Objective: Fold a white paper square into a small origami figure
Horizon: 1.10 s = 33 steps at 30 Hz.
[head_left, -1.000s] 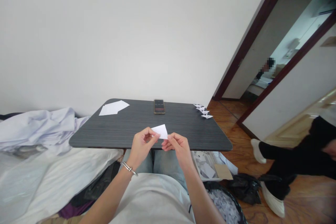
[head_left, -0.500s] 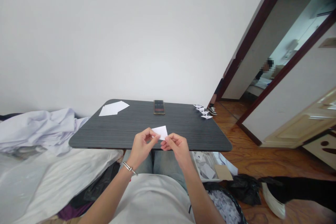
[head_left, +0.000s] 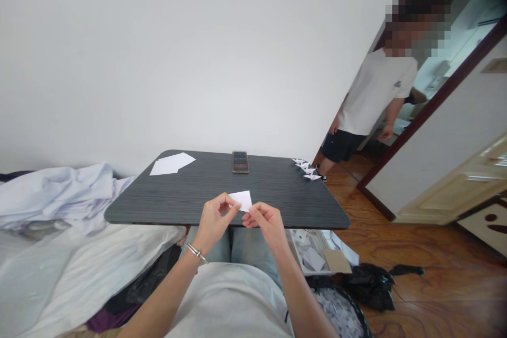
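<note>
**Small white paper pinched between 2 hands, pointed shapes set out at right**

At far left, white cloth point(head_left: 87, 190) is heaped beside the dark table point(head_left: 198, 185). On the table's left part, flat white sheets point(head_left: 170, 163) are laid overlapping; by appearance, these are still to be worked. Near the front edge, the left side of a small white paper point(head_left: 243, 199) is pinched between thumb and fingers of the left hand point(head_left: 213, 222). A phone point(head_left: 240, 162) is set down farther back. The paper's lower right corner is pinched by the right hand point(head_left: 270, 221), with the other fingers curled underneath. The paper is held just above the table; whether it is folded in layers cannot be told for certain, but it is judged to be only partly worked.

At the far right corner, at least 4 pointed paper shapes point(head_left: 312, 177) are lined up close together and are judged finished. Below the table, a box point(head_left: 317, 273) of papers and a black bag point(head_left: 372, 285) are seen on the floor side.

Compared with the frame 0.5 s ago, the paper and both grips are almost unchanged, and no new shape has been added to the row. A person point(head_left: 374, 92) in a white shirt is now seen at the doorway, where only a lower leg and shoe were visible, while the black-clad leg at lower right is no longer in view
</note>
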Each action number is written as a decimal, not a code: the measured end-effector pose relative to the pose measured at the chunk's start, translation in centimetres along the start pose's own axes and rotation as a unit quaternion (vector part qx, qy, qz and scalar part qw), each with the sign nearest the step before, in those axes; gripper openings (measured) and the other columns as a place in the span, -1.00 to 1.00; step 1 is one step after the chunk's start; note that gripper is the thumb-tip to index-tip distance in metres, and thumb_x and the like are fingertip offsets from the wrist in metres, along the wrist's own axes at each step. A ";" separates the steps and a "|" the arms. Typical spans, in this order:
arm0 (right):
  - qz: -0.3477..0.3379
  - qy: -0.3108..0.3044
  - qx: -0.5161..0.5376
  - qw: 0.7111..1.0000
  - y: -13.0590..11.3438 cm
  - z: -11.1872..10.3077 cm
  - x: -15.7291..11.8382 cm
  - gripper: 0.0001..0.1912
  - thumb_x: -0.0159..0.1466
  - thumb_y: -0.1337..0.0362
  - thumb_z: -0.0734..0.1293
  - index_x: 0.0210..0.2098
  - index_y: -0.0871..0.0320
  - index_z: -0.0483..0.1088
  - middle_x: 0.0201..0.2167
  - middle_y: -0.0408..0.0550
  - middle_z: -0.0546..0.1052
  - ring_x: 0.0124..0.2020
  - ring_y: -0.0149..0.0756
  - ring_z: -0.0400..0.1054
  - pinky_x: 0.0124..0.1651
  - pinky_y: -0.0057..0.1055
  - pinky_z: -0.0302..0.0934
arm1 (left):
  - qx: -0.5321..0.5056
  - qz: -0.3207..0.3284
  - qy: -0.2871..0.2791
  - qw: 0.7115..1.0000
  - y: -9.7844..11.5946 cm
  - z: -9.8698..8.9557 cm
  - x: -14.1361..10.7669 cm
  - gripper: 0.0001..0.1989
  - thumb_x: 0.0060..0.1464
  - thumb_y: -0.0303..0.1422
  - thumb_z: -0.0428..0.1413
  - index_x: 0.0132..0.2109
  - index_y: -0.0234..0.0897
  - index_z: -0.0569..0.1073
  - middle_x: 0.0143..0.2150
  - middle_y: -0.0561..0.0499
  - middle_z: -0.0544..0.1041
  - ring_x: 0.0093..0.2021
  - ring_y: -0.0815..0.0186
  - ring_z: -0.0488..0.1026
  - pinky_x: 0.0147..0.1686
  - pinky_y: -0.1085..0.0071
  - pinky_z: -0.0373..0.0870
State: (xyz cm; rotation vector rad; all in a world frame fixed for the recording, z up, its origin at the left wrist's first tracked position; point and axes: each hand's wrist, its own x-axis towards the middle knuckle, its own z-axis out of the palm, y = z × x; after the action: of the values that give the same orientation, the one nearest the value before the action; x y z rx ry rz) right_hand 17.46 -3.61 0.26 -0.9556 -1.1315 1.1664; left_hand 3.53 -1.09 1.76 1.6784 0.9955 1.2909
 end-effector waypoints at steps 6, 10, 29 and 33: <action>0.012 0.007 0.001 1.000 0.1 0.0 0.1 -0.77 0.03 0.18 0.35 -0.60 0.23 0.38 -0.68 -0.13 0.47 -0.67 -0.46 0.33 -0.59 -0.56 0.25 | 0.023 0.003 0.005 1.000 -0.2 0.2 -0.1 -0.82 -0.09 -0.32 0.10 -0.53 -0.32 0.34 -0.57 0.09 0.36 -0.54 0.42 0.29 -0.50 0.52 0.23; 0.003 0.012 -0.006 1.000 0.2 0.1 0.0 -0.76 0.04 0.17 0.34 -0.61 0.22 0.37 -0.70 -0.14 0.46 -0.69 -0.46 0.32 -0.60 -0.56 0.24 | 0.027 0.009 0.016 0.999 -0.4 0.3 -0.1 -0.83 -0.10 -0.32 0.10 -0.54 -0.32 0.35 -0.58 0.09 0.36 -0.55 0.42 0.28 -0.51 0.53 0.22; -0.025 -0.003 -0.004 1.000 0.7 -0.5 0.0 -0.77 0.11 0.17 0.29 -0.56 0.21 0.39 -0.63 -0.13 0.47 -0.63 -0.45 0.34 -0.53 -0.54 0.25 | -0.023 -0.015 0.009 1.000 -0.1 0.2 -0.1 -0.83 -0.11 -0.33 0.12 -0.53 -0.32 0.33 -0.59 0.10 0.37 -0.57 0.42 0.31 -0.51 0.51 0.25; -0.026 0.010 -0.019 0.999 0.8 -0.2 0.0 -0.77 0.11 0.20 0.29 -0.58 0.21 0.36 -0.68 -0.16 0.44 -0.68 -0.48 0.31 -0.57 -0.56 0.21 | -0.014 -0.012 0.011 1.000 -0.2 0.3 -0.1 -0.83 -0.10 -0.34 0.11 -0.52 -0.32 0.34 -0.58 0.10 0.37 -0.56 0.42 0.31 -0.51 0.51 0.25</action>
State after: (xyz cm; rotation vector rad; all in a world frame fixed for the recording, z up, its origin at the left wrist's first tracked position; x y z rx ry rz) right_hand 17.56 -3.51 -0.53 -0.9610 -1.1593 1.0943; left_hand 3.78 -1.17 1.48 1.6289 1.0029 1.3037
